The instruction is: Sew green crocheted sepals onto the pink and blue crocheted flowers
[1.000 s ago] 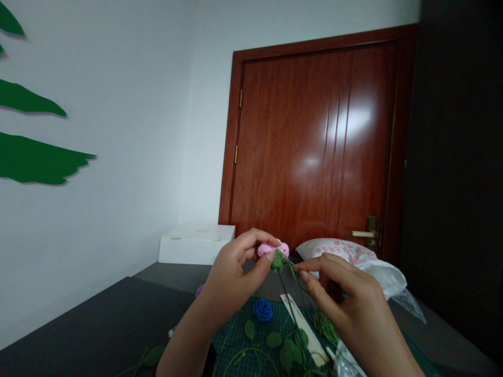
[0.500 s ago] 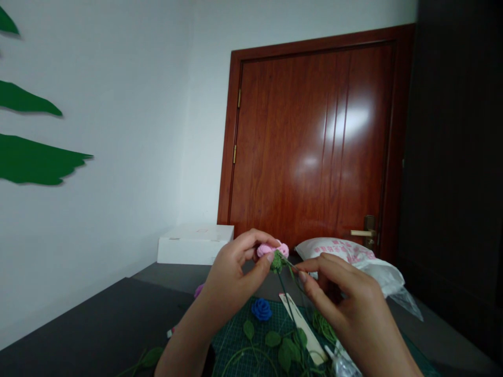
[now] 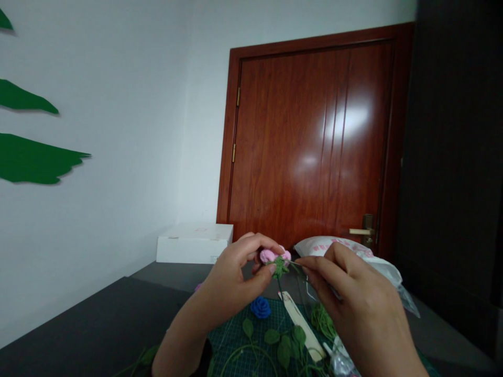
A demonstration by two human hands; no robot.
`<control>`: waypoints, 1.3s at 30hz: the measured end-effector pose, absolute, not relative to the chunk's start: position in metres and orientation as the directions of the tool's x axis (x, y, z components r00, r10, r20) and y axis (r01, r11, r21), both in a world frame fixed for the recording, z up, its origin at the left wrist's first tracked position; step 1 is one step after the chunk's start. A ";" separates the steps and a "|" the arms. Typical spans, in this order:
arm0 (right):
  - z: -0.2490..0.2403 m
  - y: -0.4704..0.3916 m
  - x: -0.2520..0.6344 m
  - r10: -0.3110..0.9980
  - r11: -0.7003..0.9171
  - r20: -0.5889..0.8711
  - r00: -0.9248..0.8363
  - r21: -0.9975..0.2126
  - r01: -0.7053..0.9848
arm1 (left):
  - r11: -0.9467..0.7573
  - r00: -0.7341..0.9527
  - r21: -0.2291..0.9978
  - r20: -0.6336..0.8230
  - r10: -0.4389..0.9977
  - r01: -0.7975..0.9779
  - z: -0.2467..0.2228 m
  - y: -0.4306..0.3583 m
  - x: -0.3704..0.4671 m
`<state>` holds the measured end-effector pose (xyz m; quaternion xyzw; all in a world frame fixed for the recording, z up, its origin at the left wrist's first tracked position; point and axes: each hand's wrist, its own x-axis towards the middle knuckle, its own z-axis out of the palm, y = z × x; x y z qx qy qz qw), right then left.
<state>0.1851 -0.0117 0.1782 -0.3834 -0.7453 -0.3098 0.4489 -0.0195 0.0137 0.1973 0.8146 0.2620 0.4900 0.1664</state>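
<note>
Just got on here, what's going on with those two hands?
The left hand holds a pink flower by its petals and green base. The right hand pinches a thin tool, its far end at the base. Below, a blue flower and green leaves lie on a cutting mat, with green yarn nearby.
</note>
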 end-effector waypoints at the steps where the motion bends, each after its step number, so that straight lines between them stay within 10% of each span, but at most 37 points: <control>1: 0.179 -0.013 0.185 0.276 0.500 0.908 -0.315 0.144 0.854 | -0.808 0.393 0.520 0.707 0.589 0.276 0.197 0.014 -0.020; 6: 0.181 -0.017 0.185 0.197 0.488 0.905 -0.378 0.244 0.838 | -0.835 0.455 0.464 0.700 0.551 0.296 0.197 0.015 -0.025; 27: 0.180 -0.005 0.195 0.349 0.759 0.876 -0.334 -0.055 0.649 | -0.788 0.526 0.610 0.645 0.555 0.084 0.193 0.018 -0.034; 39: 0.185 -0.015 0.196 0.264 0.786 0.863 -0.431 0.067 0.614 | -0.869 0.478 0.485 0.744 0.468 0.096 0.196 0.013 -0.039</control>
